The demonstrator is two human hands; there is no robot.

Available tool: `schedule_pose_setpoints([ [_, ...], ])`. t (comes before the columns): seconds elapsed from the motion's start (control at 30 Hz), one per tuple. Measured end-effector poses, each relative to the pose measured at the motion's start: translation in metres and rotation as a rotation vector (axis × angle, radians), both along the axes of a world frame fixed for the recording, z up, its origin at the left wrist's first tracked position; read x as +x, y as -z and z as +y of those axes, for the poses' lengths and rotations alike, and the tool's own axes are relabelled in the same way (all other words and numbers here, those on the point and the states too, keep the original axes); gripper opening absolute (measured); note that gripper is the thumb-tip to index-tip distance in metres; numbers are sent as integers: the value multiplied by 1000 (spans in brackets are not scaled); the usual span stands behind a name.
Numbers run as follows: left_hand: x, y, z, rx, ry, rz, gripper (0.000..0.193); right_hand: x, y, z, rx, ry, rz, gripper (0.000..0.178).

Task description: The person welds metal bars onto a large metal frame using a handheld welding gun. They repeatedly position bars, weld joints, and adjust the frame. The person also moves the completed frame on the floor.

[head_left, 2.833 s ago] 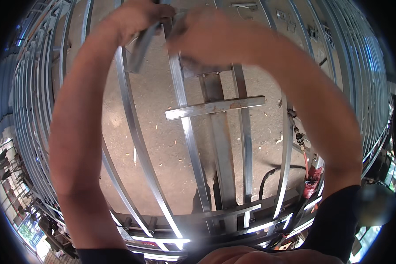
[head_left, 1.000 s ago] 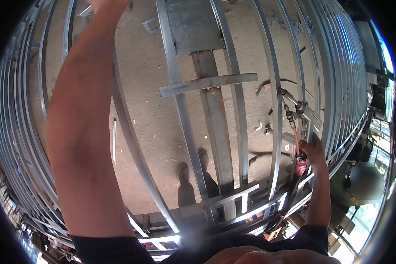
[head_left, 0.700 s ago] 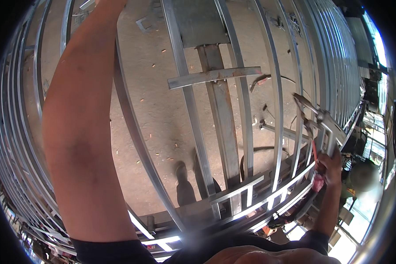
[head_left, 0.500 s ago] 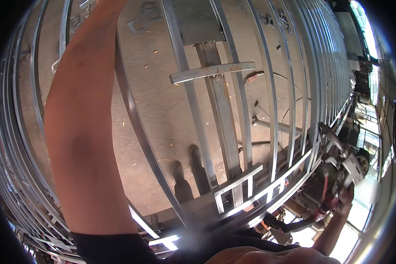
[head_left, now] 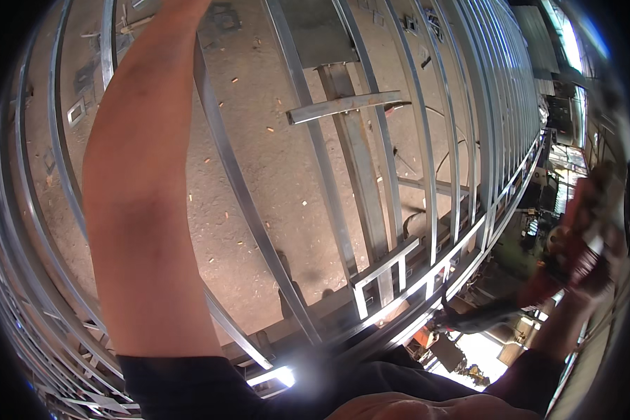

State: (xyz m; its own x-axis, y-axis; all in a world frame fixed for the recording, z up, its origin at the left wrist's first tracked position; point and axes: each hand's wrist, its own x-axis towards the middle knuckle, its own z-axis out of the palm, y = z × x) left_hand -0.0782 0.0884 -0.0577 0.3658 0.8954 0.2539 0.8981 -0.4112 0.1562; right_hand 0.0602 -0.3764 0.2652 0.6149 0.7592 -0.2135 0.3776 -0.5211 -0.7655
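Note:
My left forearm (head_left: 143,189) reaches up across the left side of the head view, over the metal bars. Its hand lies past the top edge, hidden from me. Off to the far right, my right hand (head_left: 596,280) is closed around a red-bodied angle grinder (head_left: 574,257), held beside the frame. Motion smears both the hand and the tool, so the grinder's disc cannot be made out. A thick dark cord (head_left: 493,318) trails from it toward my body. Below me stretches a frame of silver square tubes (head_left: 315,161), with a short loose tube (head_left: 346,106) lying across two of them.
A long steel beam (head_left: 360,189) runs under the tubes, with a grey plate (head_left: 320,35) at its far end. Small scraps dot the brown floor (head_left: 259,175). A small tube bracket (head_left: 387,264) stands at the frame's near edge. Light glares off the metal beside my left sleeve.
My right hand has swung the angle grinder up and outward to the right, away from the frame. My left arm still reaches forward. The whole view has shifted slightly.

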Motion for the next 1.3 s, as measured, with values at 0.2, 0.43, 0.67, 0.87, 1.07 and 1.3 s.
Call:
schedule_pose_setpoints([
  [0.2, 1, 19, 8, 124, 53, -24, 21, -14, 91, 49, -167, -21, -82, 40],
  [0.43, -2, 26, 15, 207, 91, -63, 18, -35, 139, 54, -123, 18, -92, 36],
  [0.67, -3, 27, 19, 225, 124, -70, 20, -36, 152, 63, -127, 5, -117, 34],
  [0.87, -3, 21, 22, 202, 170, -72, 20, -39, 156, 66, -145, 37, -121, 36],
  [1.07, -5, 13, 13, 174, 148, -109, 20, -45, 162, 65, -130, 76, -140, 37],
  [1.3, -5, 19, 23, 210, 155, -60, 21, -44, 164, 66, -146, 27, -175, 36],
])
